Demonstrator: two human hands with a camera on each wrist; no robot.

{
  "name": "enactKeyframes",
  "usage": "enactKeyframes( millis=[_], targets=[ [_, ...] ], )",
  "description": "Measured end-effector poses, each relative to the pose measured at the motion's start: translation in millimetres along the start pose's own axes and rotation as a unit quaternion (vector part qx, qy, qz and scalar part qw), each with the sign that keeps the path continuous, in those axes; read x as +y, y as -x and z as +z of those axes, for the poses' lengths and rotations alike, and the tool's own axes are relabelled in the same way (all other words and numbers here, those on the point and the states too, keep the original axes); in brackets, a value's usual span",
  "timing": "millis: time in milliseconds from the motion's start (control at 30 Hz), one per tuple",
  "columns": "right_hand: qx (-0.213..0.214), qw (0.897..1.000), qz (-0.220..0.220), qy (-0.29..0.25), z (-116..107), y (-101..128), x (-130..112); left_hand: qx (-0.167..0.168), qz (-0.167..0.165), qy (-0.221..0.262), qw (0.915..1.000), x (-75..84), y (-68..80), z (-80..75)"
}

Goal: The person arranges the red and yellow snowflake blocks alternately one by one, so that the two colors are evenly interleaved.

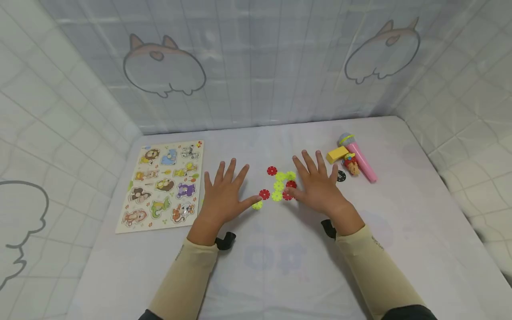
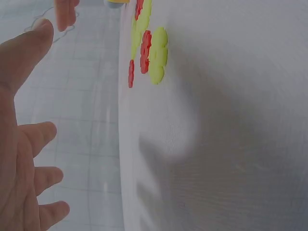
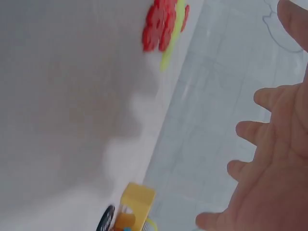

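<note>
A pale white sheet (image 1: 420,231) covers the surface that fills the lower two thirds of the head view. Behind it and along both sides hangs a quilted grey curtain (image 1: 256,66) printed with cartoon animal rumps, one at upper left and one at upper right.

At centre left of the frame lies a wooden animal puzzle board (image 1: 164,184), flat on the sheet. At centre right a pink toy microphone (image 1: 358,156) lies on its side, with a yellow block (image 1: 337,154) touching its left side, a small red and yellow figure (image 1: 351,164) just below that, and a black disc (image 1: 341,176) beside the figure.

Both forearms, in beige sleeves, come up from the bottom edge toward the middle. The left hand (image 1: 224,198) is held flat, palm down, fingers straight and spread apart, gripping nothing; its thumb tip reaches a yellow-green piece at the left end of the snowflake discs (image 1: 278,186). The right hand (image 1: 318,184) is likewise flat with fingers splayed and free, its thumb just beside the red pieces on the right of the cluster.

The red and yellow-green snowflake discs lie scattered in the centre of the frame, between the two hands. In both wrist views the palms hover slightly above the sheet, casting finger shadows on it.
</note>
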State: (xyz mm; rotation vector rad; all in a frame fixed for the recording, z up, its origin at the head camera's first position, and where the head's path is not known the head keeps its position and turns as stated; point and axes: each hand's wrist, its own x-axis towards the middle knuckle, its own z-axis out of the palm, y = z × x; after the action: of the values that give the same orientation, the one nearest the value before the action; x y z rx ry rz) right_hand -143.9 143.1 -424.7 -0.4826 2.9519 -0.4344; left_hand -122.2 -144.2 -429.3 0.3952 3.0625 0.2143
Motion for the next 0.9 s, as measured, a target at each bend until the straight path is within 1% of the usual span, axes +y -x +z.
enactKeyframes(
  millis=[100, 200, 300, 367, 433, 567, 633, 733, 900],
  targets=[
    [0.017, 1.0, 0.006, -0.007, -10, -1, 10, 0.0, 0.004, 0.001, 1.0, 0.9, -2.0, -1.1],
    [0.035, 0.999, 0.022, -0.013, -20, -1, 24, 0.006, 0.007, 0.002, 1.0, 1.3, -4.6, -1.8],
    [0.036, 0.998, 0.036, -0.025, -26, -1, 33, 0.009, 0.01, -0.002, 0.9999, 1.7, -6.7, -1.4],
    [0.023, 0.998, 0.041, -0.036, -27, -2, 35, 0.006, 0.012, 0.0, 0.9999, 2.8, -7.0, -1.0],
    [-0.001, 0.998, 0.038, -0.051, -26, -4, 33, -0.002, 0.016, 0.005, 0.9999, 5.1, -7.3, -1.0],
    [-0.059, 0.995, 0.029, -0.069, -18, -8, 25, -0.043, 0.015, 0.031, 0.9985, 12.7, -7.0, 1.0],
    [-0.079, 0.994, 0.024, -0.071, -12, -10, 21, -0.065, 0.011, 0.046, 0.9968, 16.8, -6.6, 3.4],
    [-0.092, 0.993, 0.014, -0.067, -4, -9, 18, -0.082, 0.0, 0.072, 0.994, 22.1, -5.6, 7.8],
    [-0.099, 0.993, 0.007, -0.063, 4, -6, 16, -0.089, -0.017, 0.097, 0.9911, 28.1, -3.7, 13.9]
  ],
)
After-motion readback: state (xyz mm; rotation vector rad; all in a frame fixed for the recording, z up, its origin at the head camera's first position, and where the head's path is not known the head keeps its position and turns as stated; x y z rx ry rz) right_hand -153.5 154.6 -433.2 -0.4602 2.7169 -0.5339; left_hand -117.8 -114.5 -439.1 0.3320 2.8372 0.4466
